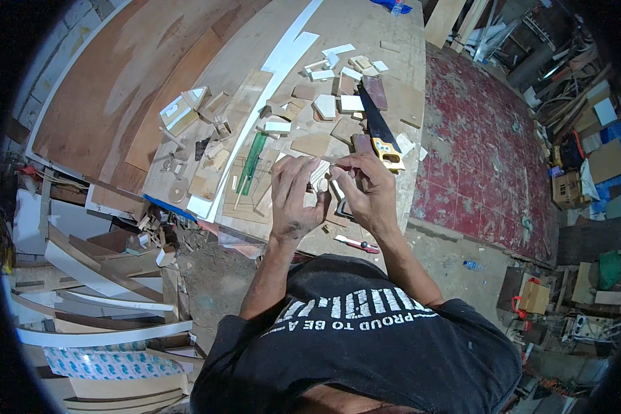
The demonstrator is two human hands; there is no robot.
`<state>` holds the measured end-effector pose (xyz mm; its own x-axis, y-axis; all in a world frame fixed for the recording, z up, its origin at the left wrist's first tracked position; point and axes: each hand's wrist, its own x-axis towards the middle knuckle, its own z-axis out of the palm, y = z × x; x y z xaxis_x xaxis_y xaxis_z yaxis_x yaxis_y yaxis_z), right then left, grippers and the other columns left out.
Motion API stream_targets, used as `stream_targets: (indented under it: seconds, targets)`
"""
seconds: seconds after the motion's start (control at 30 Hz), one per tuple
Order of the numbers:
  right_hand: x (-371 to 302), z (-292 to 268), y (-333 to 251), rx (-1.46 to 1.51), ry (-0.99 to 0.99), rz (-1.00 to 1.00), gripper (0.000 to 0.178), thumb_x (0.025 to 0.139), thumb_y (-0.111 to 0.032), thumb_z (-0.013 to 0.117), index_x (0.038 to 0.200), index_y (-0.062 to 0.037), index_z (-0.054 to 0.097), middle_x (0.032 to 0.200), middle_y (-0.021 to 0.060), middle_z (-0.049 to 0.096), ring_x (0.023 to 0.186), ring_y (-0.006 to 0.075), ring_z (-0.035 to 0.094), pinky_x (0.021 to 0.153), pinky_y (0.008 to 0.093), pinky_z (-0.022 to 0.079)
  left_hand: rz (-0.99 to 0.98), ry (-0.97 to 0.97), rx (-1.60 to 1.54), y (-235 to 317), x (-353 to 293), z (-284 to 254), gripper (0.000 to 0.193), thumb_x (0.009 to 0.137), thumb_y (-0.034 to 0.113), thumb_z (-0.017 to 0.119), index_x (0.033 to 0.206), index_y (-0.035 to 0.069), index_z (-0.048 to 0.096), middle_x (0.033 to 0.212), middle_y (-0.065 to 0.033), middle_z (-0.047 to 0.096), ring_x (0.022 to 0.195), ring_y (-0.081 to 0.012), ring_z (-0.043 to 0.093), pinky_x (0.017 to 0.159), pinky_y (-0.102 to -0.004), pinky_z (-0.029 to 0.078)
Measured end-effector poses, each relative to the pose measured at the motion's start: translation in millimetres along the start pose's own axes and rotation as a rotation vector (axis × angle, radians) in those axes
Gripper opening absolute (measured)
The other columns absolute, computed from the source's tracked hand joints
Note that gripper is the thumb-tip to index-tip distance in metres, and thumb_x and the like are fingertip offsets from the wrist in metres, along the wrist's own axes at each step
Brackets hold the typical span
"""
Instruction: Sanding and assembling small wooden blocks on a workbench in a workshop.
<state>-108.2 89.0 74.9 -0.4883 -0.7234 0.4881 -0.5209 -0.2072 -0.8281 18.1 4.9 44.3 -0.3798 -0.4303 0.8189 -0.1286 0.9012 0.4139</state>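
My left hand point(297, 196) is closed on a small pale wood block point(319, 174) with a striped face, thumb below and fingers above. Against the block's right side, my right hand point(367, 188) pinches with thumb and forefinger; its grip is partly hidden. Both hands are just above the near part of the wooden worktable point(310, 238). A hand saw point(379, 127) with a yellow handle lies beyond my right hand. To the left of my left hand is a green ruler point(253, 164), with a thin wooden stick point(242, 191) beside it. A red and white utility knife point(357, 243) lies nearer to me.
Wood offcuts point(324, 107) are scattered over the tabletop. A long white strip point(269, 90) runs along it, left of a small wooden model point(184, 110) is a large brown board point(110, 90). Curved white-edged panels point(103, 334) stand at lower left. Red flooring point(486, 152) extends on the right.
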Motion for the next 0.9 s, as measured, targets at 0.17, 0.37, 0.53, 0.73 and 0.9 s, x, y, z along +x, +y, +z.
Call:
stream_targets:
  seconds: [0.17,0.37,0.53,0.73,0.9]
  targets:
    - [-1,-2,0,0.141,0.027,0.072,0.013,0.082,-0.007,0.071,0.09,0.0021,0.068,0.083,0.0081,0.065,0.072,0.0118,0.058,0.065,0.0261,0.047,-0.005,0.017,-0.005,-1,0,0,0.055,0.061,-0.003,0.069,0.115,-0.002,0.059,0.11,-0.0155,0.058,0.103,-0.0347,0.054,0.091,-0.0453,0.045]
    - [4,-11,-4,0.423,-0.042,0.331,0.014,0.086,-0.008,0.07,0.095,0.0033,0.067,0.086,0.005,0.066,0.079,0.0088,0.062,0.07,0.0227,0.05,-0.009,0.033,0.011,1,1,2,0.052,0.061,-0.002,0.07,0.112,-0.002,0.06,0.107,-0.0152,0.059,0.101,-0.0337,0.055,0.09,-0.045,0.044]
    - [5,-13,-2,0.356,-0.082,0.313,0.013,0.087,-0.007,0.068,0.095,0.0028,0.067,0.086,0.0042,0.066,0.078,0.0082,0.062,0.07,0.0225,0.05,-0.01,0.037,0.012,2,1,1,0.052,0.061,-0.002,0.07,0.112,-0.002,0.06,0.106,-0.0152,0.059,0.101,-0.0338,0.055,0.09,-0.0448,0.045]
    - [7,-16,7,0.489,-0.104,0.372,0.013,0.09,-0.009,0.064,0.097,0.0017,0.063,0.083,0.0032,0.064,0.071,0.0068,0.057,0.065,0.0218,0.046,-0.017,0.013,-0.006,3,0,-1,0.05,0.064,0.002,0.069,0.113,-0.002,0.059,0.108,-0.0158,0.059,0.102,-0.0347,0.055,0.091,-0.0464,0.044]
    - [4,-14,10,1.091,-0.113,0.587,0.011,0.092,-0.01,0.062,0.098,-0.0005,0.059,0.085,0.004,0.059,0.069,0.0086,0.05,0.059,0.0228,0.042,-0.021,0.016,-0.01,-2,-5,-3,0.049,0.068,0.008,0.068,0.114,-0.003,0.059,0.108,-0.0169,0.059,0.103,-0.0349,0.055,0.092,-0.0469,0.044]
